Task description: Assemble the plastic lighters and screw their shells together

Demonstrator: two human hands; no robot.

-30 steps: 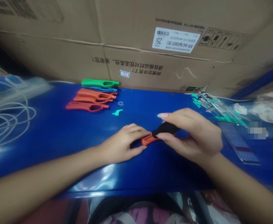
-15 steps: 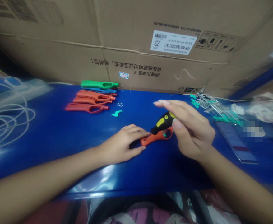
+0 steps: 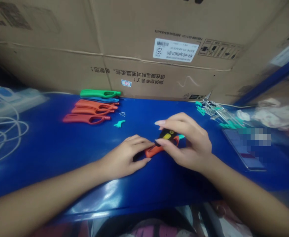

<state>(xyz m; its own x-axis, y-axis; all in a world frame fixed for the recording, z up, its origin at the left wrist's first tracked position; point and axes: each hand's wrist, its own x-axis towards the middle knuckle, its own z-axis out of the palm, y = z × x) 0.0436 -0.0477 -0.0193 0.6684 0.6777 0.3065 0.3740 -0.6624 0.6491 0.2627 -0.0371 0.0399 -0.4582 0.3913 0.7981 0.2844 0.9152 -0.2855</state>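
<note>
On the blue table, an orange lighter body [image 3: 151, 151] lies in front of me, partly covered by my hands. My left hand [image 3: 127, 154] holds its left end between thumb and fingers. A black-and-yellow screwdriver [image 3: 168, 136] is in my right hand [image 3: 190, 141], held by thumb and fingers and tilted, with its shaft reaching down to the lighter's left part. A bit of teal plastic [image 3: 181, 136] shows at the lighter's right end. To the left lie a loose teal trigger piece [image 3: 120, 124] and several small screws [image 3: 122, 114].
Red [image 3: 82, 118], orange [image 3: 95, 106], blue and green lighter bodies [image 3: 98, 93] lie at the back left. Metal rods with teal parts [image 3: 217, 112] and a phone [image 3: 242, 148] are on the right. White cable [image 3: 18, 138] coils at left; a large cardboard box [image 3: 124, 39] stands behind.
My right hand has moved left and its fingers have closed further round the screwdriver handle. My left hand stays on the orange lighter body. The view has shifted slightly.
</note>
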